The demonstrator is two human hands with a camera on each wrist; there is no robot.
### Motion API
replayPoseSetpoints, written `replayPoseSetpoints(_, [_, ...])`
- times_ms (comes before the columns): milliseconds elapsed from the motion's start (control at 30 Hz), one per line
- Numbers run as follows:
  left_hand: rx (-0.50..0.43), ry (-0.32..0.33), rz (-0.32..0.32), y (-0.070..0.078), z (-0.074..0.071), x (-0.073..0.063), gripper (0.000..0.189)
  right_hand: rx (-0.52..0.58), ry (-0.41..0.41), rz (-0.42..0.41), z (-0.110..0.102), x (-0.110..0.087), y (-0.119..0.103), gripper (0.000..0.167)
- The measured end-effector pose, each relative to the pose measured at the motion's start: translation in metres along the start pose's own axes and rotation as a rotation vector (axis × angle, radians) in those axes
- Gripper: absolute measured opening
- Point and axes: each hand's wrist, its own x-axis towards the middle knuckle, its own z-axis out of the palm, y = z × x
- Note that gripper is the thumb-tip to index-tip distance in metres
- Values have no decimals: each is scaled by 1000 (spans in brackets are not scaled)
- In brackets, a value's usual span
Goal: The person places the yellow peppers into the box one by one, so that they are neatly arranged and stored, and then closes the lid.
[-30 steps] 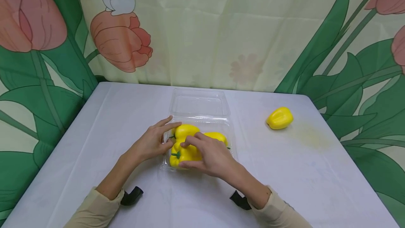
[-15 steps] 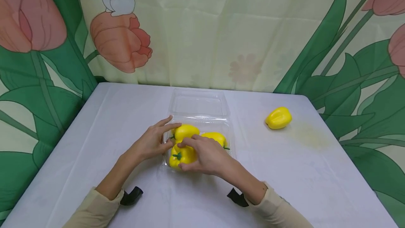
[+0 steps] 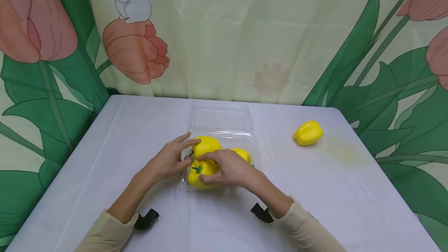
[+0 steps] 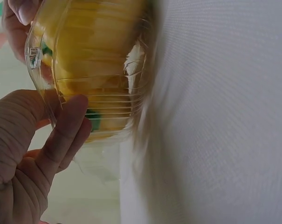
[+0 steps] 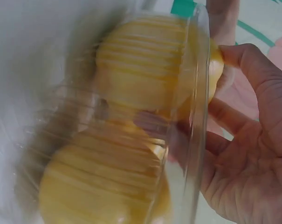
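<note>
Yellow bell peppers with green stems lie in a clear plastic clamshell box (image 3: 241, 138) in the head view. My left hand (image 3: 169, 158) holds the box's left side; in the left wrist view its thumb is at the rim and its fingers press the outer wall. My right hand (image 3: 236, 168) reaches in from the right and grips the front bell pepper (image 3: 196, 179) between thumb and fingers, as the right wrist view shows too. Behind it sits a second bell pepper (image 3: 208, 144), by my left fingertips. A third bell pepper (image 3: 242, 153) at the right is partly hidden by my right hand.
The box's clear lid (image 3: 221, 116) lies folded back toward the far table edge. Another yellow bell pepper (image 3: 308, 132) rests on the white tablecloth (image 3: 301, 189) at the far right. A printed curtain (image 3: 224, 42) hangs behind the table. Black straps (image 3: 147, 219) show at both wrists.
The front pepper has turned and shifted slightly under my right hand, its stem tilting. The right pepper shows less behind that hand now. My left hand stays at the box's side.
</note>
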Motion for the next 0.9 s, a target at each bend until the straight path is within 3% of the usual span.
replayPoseSetpoints(233, [-1, 2, 4, 0, -2, 1, 58, -18, 15, 9, -1, 0, 1, 48])
replayPoseSetpoints(500, [28, -10, -16, 0, -2, 0, 60, -10, 46, 90, -3, -11, 6, 60])
replayPoseSetpoints(700, [37, -5, -27, 0, -3, -1, 59, 54, 120, 39, -7, -16, 12, 55])
replayPoseSetpoints(900, [27, -10, -16, -1, -3, 0, 59, 102, 143, -20, -10, -21, 18, 49])
